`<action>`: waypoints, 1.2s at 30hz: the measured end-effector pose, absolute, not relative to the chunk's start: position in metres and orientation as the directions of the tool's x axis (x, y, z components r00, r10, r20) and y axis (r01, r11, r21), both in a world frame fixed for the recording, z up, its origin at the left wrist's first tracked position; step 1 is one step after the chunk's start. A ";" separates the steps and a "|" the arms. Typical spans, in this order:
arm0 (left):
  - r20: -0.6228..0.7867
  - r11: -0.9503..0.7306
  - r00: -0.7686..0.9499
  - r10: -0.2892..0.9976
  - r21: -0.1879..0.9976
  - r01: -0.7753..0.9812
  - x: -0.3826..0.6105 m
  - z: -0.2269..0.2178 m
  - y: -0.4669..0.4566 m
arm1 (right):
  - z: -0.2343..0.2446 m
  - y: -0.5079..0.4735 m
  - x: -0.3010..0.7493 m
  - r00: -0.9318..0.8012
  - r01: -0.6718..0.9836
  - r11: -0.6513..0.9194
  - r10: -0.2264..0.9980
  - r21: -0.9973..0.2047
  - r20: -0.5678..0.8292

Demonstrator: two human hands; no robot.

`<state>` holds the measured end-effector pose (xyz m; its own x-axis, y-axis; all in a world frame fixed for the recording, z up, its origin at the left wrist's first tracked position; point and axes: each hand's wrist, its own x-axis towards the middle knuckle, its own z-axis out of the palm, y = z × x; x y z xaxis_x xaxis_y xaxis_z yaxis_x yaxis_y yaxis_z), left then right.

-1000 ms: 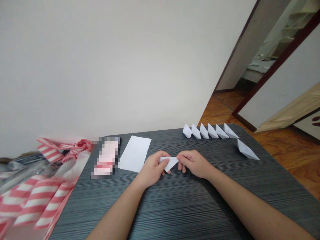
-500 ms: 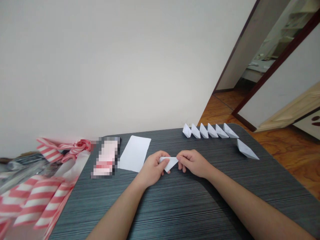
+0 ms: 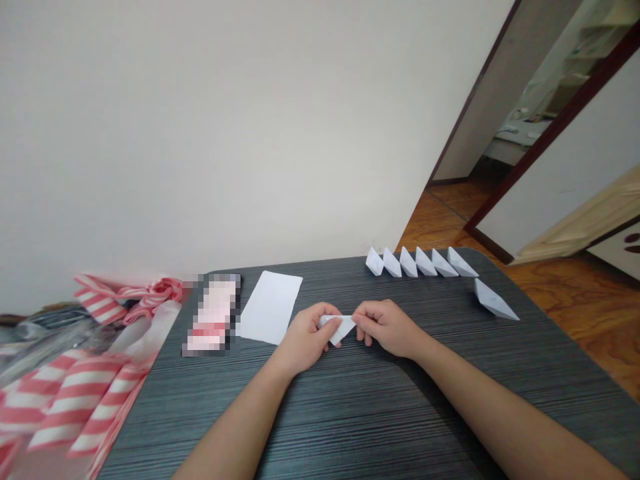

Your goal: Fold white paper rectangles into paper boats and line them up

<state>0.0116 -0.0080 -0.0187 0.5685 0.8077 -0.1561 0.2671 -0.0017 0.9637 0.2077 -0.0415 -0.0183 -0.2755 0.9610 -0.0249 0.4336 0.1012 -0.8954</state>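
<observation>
The folded white paper piece (image 3: 340, 328), a small triangular form, is held over the dark grey grained tabletop (image 3: 400, 427) between both hands, near the middle of the table. The left hand (image 3: 305, 337) pinches its left end, with the thumb along the top edge and the fingers curled behind. The right hand (image 3: 387, 328) pinches the right end between thumb and forefinger, its other fingers curled under. The hands are close together but neither is spread. The piece is judged light and thin, firm only along its creases, and liable to crumple or lose a fold under heavy pressure; the doubled, creased edges are assessed as the safest places to take hold, not the free lower point. Beyond the hands lies a flat blank white paper sheet (image 3: 270, 307). Six paper boats (image 3: 424, 263) stand in a row near the far edge, with a seventh paper boat (image 3: 495, 300) set apart to the right. A pixelated pink item (image 3: 214, 313) cannot be identified. Pink-and-white striped plastic bags (image 3: 85, 407) lie beyond the left edge.
</observation>
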 end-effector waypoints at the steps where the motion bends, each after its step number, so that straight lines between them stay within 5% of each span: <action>1: -0.156 -0.003 0.565 0.810 0.963 0.270 0.012 -0.019 -0.008 | -0.018 -0.042 0.208 -0.278 0.431 0.100 0.960 -0.897 -0.027; 27: -0.031 -0.180 0.544 0.838 0.927 0.329 0.016 -0.011 -0.011 | -0.011 -0.044 0.203 -0.314 0.489 0.184 0.949 -0.853 0.025; 36: -0.116 -0.029 0.506 0.855 0.962 0.270 0.012 -0.014 -0.007 | -0.013 -0.043 0.206 -0.267 0.475 0.145 0.964 -0.868 0.015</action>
